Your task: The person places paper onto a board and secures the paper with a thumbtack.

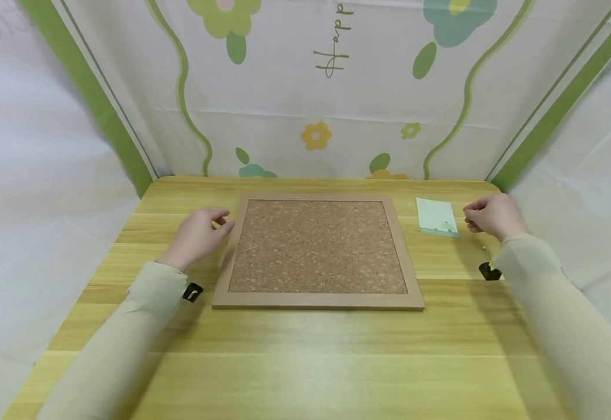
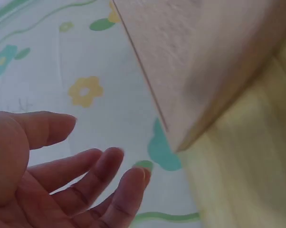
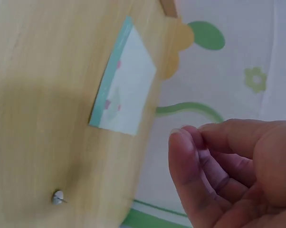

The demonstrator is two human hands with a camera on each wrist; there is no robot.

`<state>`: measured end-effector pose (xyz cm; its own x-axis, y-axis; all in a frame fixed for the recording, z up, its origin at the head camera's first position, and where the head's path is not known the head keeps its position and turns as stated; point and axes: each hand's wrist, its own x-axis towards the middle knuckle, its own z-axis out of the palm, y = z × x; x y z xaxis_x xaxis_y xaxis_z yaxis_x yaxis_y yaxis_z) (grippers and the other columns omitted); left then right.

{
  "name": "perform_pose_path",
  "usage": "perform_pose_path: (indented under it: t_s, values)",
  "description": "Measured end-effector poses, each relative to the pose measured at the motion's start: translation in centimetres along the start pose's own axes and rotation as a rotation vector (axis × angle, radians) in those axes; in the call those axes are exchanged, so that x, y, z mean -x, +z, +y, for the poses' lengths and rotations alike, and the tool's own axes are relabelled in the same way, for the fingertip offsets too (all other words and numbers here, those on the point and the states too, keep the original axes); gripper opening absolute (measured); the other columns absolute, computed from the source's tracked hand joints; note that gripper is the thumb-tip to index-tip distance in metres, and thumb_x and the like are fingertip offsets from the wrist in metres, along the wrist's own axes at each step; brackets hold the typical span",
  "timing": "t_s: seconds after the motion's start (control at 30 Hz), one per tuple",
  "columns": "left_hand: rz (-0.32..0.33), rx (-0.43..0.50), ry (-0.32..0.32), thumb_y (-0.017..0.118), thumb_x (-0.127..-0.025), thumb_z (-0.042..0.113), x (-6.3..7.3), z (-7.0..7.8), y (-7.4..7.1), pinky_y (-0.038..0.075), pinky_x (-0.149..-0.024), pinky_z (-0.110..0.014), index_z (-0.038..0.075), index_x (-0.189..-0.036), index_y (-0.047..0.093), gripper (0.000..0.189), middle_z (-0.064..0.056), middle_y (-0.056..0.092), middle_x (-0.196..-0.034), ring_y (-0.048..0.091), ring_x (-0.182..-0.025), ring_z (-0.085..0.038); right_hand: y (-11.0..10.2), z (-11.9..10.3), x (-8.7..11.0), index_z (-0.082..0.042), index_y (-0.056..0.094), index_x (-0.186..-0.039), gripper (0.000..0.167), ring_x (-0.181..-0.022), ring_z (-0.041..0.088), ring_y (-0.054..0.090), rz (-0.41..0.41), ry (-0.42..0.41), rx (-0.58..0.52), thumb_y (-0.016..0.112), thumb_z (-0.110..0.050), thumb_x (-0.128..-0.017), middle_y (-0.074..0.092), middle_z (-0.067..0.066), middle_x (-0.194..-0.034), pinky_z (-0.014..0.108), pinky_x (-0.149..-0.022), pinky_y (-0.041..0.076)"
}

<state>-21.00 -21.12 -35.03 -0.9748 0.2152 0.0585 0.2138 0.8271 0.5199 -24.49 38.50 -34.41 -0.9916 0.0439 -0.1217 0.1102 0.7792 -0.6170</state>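
Observation:
A cork board (image 1: 318,248) in a light wooden frame lies flat on the table. My left hand (image 1: 199,233) hovers just beside its left edge; in the left wrist view the fingers (image 2: 109,164) are loosely bent with nothing between them. To the right of the board lies a pale mint notepad (image 1: 435,216) with a teal edge strip and small printed figures. Just right of the pad is my right hand (image 1: 491,216). Its fingers (image 3: 183,154) curl in with the tips close together, and no held thing shows. A silver thumbtack (image 3: 58,197) lies on the table near that hand.
The yellow wood-grain table (image 1: 305,361) extends toward me. White cloth with flower prints (image 1: 316,135) hangs behind its far edge, and more cloth hangs at both sides. A dark wrist mount (image 1: 490,271) sits under the right sleeve, another (image 1: 192,292) at the left.

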Motion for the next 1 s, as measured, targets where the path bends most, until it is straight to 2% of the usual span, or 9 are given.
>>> perform_pose_path:
  t_s: [0.1,0.2,0.3,0.4,0.53,0.67,0.77,0.9,1.0]
  values:
    - [-0.061,-0.014,-0.052,0.052,-0.103,0.031,-0.1,-1.1,0.1,0.051,-0.081,-0.049,-0.005,-0.138,0.053,0.05,-0.023,0.065,-0.121,0.064,-0.098,-0.034,-0.2,1.1,-1.0,0.017,0.06,-0.12,0.036,-0.073,0.023,0.072,-0.039,0.044,-0.026,0.057,-0.013,-0.1,0.074,0.011,-0.083,0.028,-0.067,0.056]
    - [-0.121,-0.015,-0.083,0.053,-0.103,0.033,-0.2,-1.9,0.4,0.05,-0.088,-0.051,-0.007,-0.139,0.051,0.054,-0.026,0.064,-0.121,0.063,-0.104,-0.036,-0.4,1.8,-1.7,0.017,0.059,-0.121,0.039,-0.076,0.024,0.073,-0.074,0.085,-0.02,0.059,-0.015,-0.099,0.074,0.011,-0.084,0.04,-0.08,0.055]
    - [-0.187,-0.007,-0.102,0.052,-0.103,0.035,-0.4,-2.5,0.9,0.049,-0.091,-0.052,-0.008,-0.141,0.048,0.057,-0.027,0.062,-0.125,0.062,-0.109,-0.038,-0.3,2.2,-2.4,0.016,0.059,-0.124,0.043,-0.078,0.023,0.072,-0.124,0.111,0.039,0.058,-0.02,-0.1,0.075,0.011,-0.086,0.057,-0.095,0.044]
    - [-0.239,-0.023,-0.11,0.053,-0.103,0.037,-0.5,-2.7,1.4,0.047,-0.095,-0.055,-0.009,-0.141,0.048,0.059,-0.028,0.06,-0.128,0.063,-0.108,-0.037,0.0,2.3,-3.1,0.014,0.062,-0.119,0.045,-0.075,0.021,0.071,-0.17,0.109,0.118,0.057,-0.027,-0.099,0.074,0.008,-0.08,0.063,-0.099,0.036]
    - [-0.311,-0.022,-0.14,0.057,-0.101,0.041,-0.7,-2.7,2.0,0.048,-0.092,-0.052,-0.007,-0.141,0.048,0.063,-0.021,0.071,-0.104,0.068,-0.078,-0.025,0.5,2.1,-3.8,0.004,0.069,-0.078,0.045,-0.055,0.016,0.058,-0.212,0.095,0.227,0.055,-0.034,-0.099,0.063,0.003,-0.059,0.051,-0.079,0.047]
    - [-0.368,0.022,-0.169,0.062,-0.098,0.043,-0.9,-2.6,2.4,0.051,-0.073,-0.039,-0.004,-0.145,0.046,0.069,-0.007,0.069,-0.078,0.06,-0.063,-0.015,1.4,1.6,-4.5,-0.01,0.053,-0.054,0.056,-0.045,0.01,0.042,-0.219,0.136,0.305,0.058,-0.045,-0.098,0.048,-0.002,-0.049,0.033,-0.057,0.044]
    - [-0.368,0.02,-0.168,0.065,-0.096,0.042,-0.9,-2.6,2.5,0.049,-0.074,-0.036,-0.005,-0.144,0.046,0.07,-0.009,0.071,-0.095,0.061,-0.069,-0.016,2.1,1.1,-5.0,-0.011,0.048,-0.056,0.058,-0.049,0.012,0.042,-0.205,0.149,0.356,0.063,-0.053,-0.093,0.044,-0.002,-0.053,0.028,-0.051,0.043]
    - [-0.354,-0.02,-0.157,0.067,-0.095,0.041,-0.9,-2.4,2.5,0.049,-0.09,-0.048,-0.007,-0.142,0.048,0.069,-0.023,0.063,-0.126,0.065,-0.093,-0.026,2.7,1.0,-5.7,-0.01,0.046,-0.062,0.058,-0.058,0.017,0.048,-0.221,0.159,0.385,0.066,-0.058,-0.089,0.051,0.007,-0.067,0.029,-0.054,0.046]
    - [-0.345,-0.051,-0.149,0.066,-0.095,0.041,-1.0,-2.3,2.6,0.045,-0.096,-0.054,-0.008,-0.14,0.049,0.068,-0.027,0.056,-0.135,0.062,-0.109,-0.034,2.8,0.9,-6.3,-0.007,0.051,-0.065,0.059,-0.062,0.02,0.053,-0.265,0.186,0.385,0.066,-0.058,-0.089,0.059,0.018,-0.082,0.031,-0.056,0.049]
